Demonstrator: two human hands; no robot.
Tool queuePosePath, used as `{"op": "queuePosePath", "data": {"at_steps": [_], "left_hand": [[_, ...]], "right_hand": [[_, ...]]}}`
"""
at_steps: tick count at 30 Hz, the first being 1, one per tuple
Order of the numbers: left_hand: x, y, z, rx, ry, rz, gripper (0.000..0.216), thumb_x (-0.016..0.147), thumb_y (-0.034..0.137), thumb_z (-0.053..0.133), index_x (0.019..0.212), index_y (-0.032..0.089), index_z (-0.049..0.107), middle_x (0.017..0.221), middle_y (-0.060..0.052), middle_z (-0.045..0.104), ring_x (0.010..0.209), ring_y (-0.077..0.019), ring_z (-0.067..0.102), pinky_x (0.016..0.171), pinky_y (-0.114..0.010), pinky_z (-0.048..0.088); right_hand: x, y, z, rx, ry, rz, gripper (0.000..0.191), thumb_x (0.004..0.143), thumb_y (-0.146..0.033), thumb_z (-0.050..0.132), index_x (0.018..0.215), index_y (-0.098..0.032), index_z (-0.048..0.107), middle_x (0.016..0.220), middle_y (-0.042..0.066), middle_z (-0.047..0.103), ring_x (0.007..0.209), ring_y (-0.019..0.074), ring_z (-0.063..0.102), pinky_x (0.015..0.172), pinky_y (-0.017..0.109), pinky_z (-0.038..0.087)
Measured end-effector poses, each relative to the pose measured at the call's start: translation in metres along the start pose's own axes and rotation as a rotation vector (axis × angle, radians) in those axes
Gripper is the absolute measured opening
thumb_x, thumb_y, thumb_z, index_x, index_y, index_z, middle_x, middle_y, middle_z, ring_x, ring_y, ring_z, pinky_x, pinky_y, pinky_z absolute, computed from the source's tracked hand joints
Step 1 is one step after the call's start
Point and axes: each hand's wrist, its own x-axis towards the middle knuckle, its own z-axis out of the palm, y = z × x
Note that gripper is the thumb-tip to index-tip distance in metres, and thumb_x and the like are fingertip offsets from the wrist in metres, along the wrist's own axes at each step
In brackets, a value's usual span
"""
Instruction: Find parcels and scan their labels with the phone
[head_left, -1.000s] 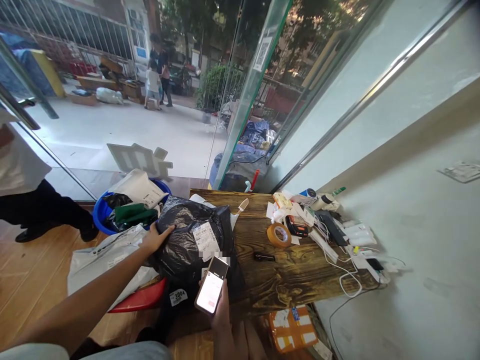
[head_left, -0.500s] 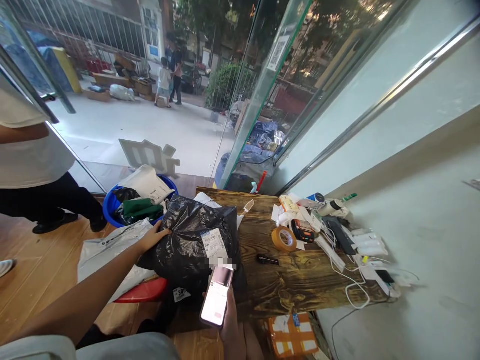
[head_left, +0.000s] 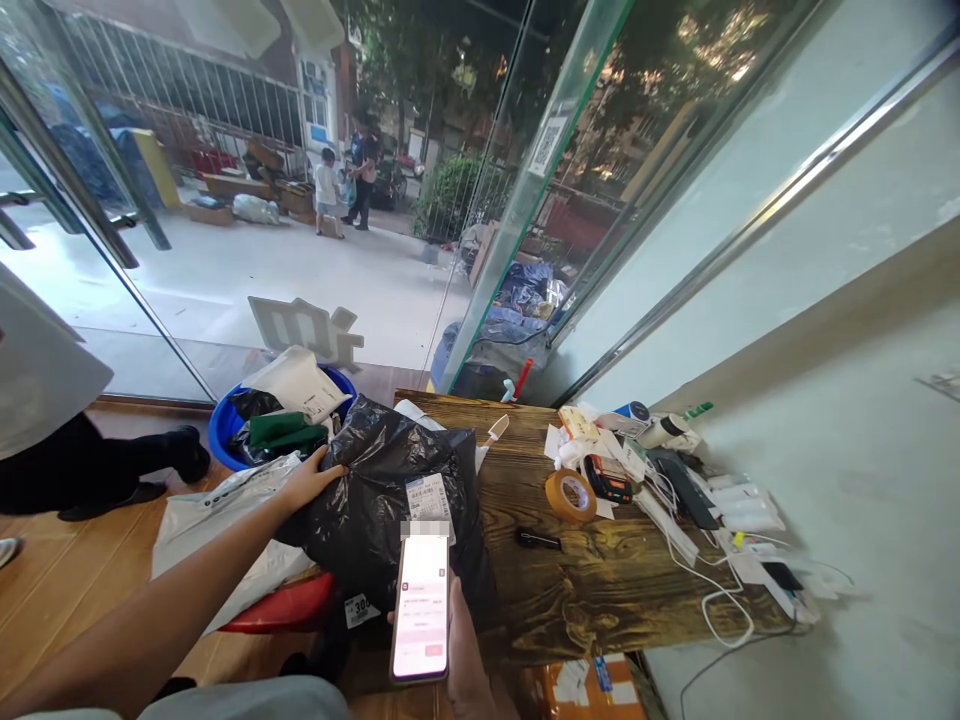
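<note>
Black crinkled plastic parcel bag (head_left: 382, 500) with white printed shipping label (head_left: 428, 496), lying in the head view across the left end of a dark-grained wooden table (head_left: 600, 575) and overhanging its edge. Pressed at its upper left side by the left hand (head_left: 309, 478), fingers spread flat on the plastic, nothing clasped. Held upright just in front of the label: a slim white-screened smartphone (head_left: 421, 621), gripped from below and behind by the right hand (head_left: 461, 655), fingers wrapped closed around its lower part. Beside the bag, to the left, a white plastic mailer (head_left: 217, 520) over a red round basin (head_left: 285, 605), and behind those a blue round tub (head_left: 225, 430) stuffed with parcels. Farther right on the table, a roll of tan packing tape (head_left: 570, 494), a small black marker (head_left: 538, 540), white cables (head_left: 712, 600).
</note>
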Motion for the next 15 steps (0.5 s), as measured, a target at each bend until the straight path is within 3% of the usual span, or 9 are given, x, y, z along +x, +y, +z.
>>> {"op": "queuePosePath", "data": {"at_steps": [9, 15], "left_hand": [[0.002, 0.008, -0.003, 0.057, -0.021, 0.012, 0.066, 0.073, 0.043, 0.057, 0.131, 0.013, 0.047, 0.126, -0.015, 0.061, 0.116, -0.0309, 0.057, 0.103, -0.040, 0.042], [0.003, 0.009, -0.003, 0.064, -0.051, 0.016, 0.065, 0.075, 0.043, 0.056, 0.133, 0.014, 0.046, 0.125, -0.015, 0.061, 0.114, -0.0307, 0.058, 0.102, -0.040, 0.041]], "right_hand": [[0.000, -0.018, 0.035, 0.061, -0.074, -0.061, 0.072, 0.072, -0.070, 0.061, 0.120, -0.016, 0.058, 0.099, 0.013, 0.074, 0.081, 0.0276, 0.071, 0.077, 0.042, 0.054], [-0.013, -0.025, 0.044, 0.009, -0.056, -0.080, 0.088, 0.067, -0.072, 0.064, 0.134, -0.019, 0.045, 0.108, 0.012, 0.072, 0.085, 0.0281, 0.070, 0.081, 0.045, 0.053]]}}
